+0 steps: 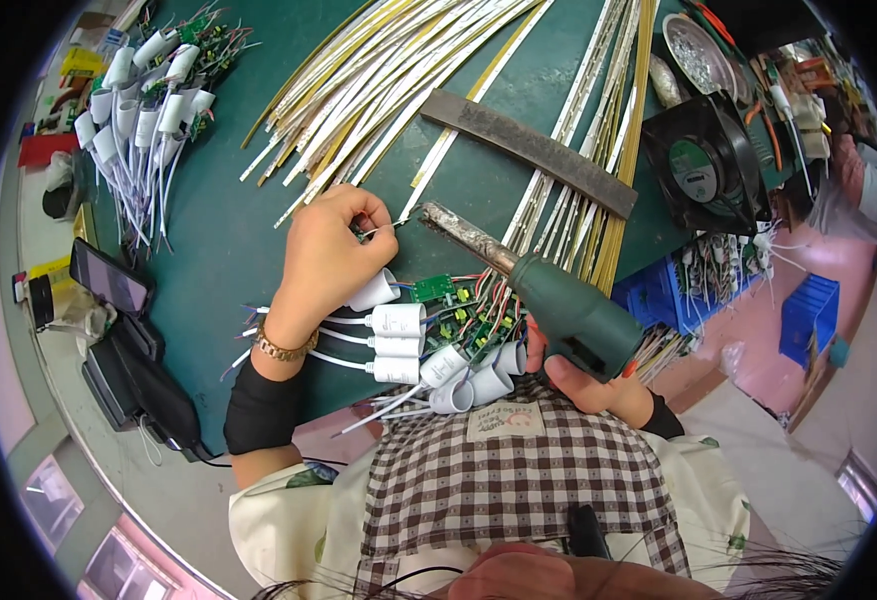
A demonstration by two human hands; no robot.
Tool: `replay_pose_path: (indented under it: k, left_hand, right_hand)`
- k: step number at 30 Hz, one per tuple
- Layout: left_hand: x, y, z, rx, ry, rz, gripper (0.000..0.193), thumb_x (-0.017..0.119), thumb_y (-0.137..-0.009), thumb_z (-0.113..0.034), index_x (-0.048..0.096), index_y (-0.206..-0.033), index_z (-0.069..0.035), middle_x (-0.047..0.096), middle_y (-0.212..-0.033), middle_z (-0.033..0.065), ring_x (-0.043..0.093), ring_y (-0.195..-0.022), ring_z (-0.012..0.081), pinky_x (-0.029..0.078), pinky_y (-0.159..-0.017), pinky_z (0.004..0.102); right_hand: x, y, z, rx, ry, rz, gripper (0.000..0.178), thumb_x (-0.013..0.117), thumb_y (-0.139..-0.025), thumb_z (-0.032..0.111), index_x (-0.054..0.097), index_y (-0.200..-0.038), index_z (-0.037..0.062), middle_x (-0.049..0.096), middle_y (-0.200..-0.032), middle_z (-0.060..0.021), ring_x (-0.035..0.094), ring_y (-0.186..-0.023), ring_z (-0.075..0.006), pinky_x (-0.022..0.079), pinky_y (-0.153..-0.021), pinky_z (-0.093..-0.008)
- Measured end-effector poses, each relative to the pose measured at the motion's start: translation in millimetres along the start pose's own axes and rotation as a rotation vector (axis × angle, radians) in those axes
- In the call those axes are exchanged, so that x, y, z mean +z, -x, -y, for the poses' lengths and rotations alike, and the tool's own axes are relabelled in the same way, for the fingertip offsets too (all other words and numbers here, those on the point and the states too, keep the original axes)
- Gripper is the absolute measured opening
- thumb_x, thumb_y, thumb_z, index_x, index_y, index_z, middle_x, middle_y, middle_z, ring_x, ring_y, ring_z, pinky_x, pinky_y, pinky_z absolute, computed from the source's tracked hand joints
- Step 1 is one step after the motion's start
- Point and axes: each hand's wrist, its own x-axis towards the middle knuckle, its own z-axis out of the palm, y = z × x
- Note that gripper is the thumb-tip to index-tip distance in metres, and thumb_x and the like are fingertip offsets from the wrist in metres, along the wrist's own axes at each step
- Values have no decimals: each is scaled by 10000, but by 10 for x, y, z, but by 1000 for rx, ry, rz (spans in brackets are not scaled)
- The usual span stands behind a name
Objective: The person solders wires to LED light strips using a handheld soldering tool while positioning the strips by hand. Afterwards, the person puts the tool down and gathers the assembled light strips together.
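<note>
My left hand (pixel 326 255) pinches a thin white wire (pixel 367 233) close to the lower end of a single white LED strip (pixel 436 165). In my right hand (pixel 598 392) is a green soldering gun (pixel 576 310); its crusted metal tip points up and left, beside the strip's end. Whether the tip touches the strip or wire I cannot tell. Below the hands lie several small green circuit boards (pixel 432 288) with coloured wires and white plastic housings (pixel 398 320). A dark flat bar (pixel 528 148) lies across the strip and others to its right.
A heap of LED strips (pixel 378 85) covers the green table's far middle. More white housings (pixel 146 125) are bunched at far left. A phone (pixel 110 277) stands at the left edge. On the right are a black fan (pixel 703 165), a metal dish (pixel 698 55) and blue bins (pixel 809 318).
</note>
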Motion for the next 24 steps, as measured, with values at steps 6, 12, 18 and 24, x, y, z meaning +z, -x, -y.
replay_pose_path:
  k: [6, 12, 18, 24]
  left_hand:
    - [-5, 8, -3, -5, -37, -11, 94, 608, -697, -48, 533, -700, 8, 541, -687, 59, 504, -627, 134, 423, -611, 252]
    - [29, -5, 21, 0, -6, -12, 60, 607, -696, -85, 582, -719, -35, 577, -712, 81, 571, -626, 215, 453, -594, 316]
    - [153, 15, -46, 42, -112, -112, 38, 617, -705, -73, 604, -728, -45, 588, -725, 73, 585, -636, 215, 461, -591, 326]
    - [123, 17, -13, 62, -95, -129, 68, 650, -666, -70, 589, -685, -46, 541, -712, 67, 549, -637, 219, 453, -594, 331]
  right_hand:
    - [-6, -92, 66, -133, 116, 42, 423, 554, -875, 202, 439, -1232, 5, 580, -821, -89, 556, -705, -149, 440, -673, -294]
    - [-17, -93, 88, 57, 37, 8, 419, 562, -872, 213, 452, -1224, 14, 580, -820, -95, 566, -701, -154, 441, -678, -299]
    - [22, -136, 226, 176, -172, -105, 440, 580, -862, 298, 472, -1190, 26, 572, -797, -100, 557, -679, -157, 430, -664, -285]
    - [8, -133, 238, 207, -268, -123, 347, 570, -845, 64, 485, -1172, -15, 582, -846, -56, 586, -724, -134, 487, -679, -280]
